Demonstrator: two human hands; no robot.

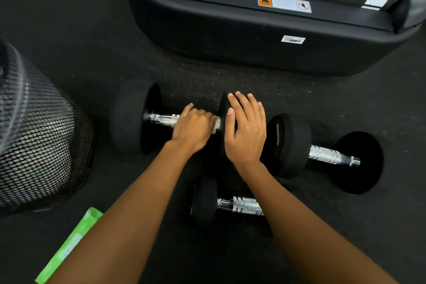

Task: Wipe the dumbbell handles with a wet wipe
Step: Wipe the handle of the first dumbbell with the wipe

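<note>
Nearest the treadmill base (230,48), on the floor (230,80), lies a dumbbell (131,117) with black rubber heads and a bright, knurled chrome handle (161,119), partly exposed. The left hand (192,128) has its grip closed round a white wet wipe (216,125) on that handle. The right hand (246,131) lies flat, fingers straight, on the right-side head. A second dumbbell (322,152) and a third dumbbell (244,205) lie farther from the treadmill base.
</note>
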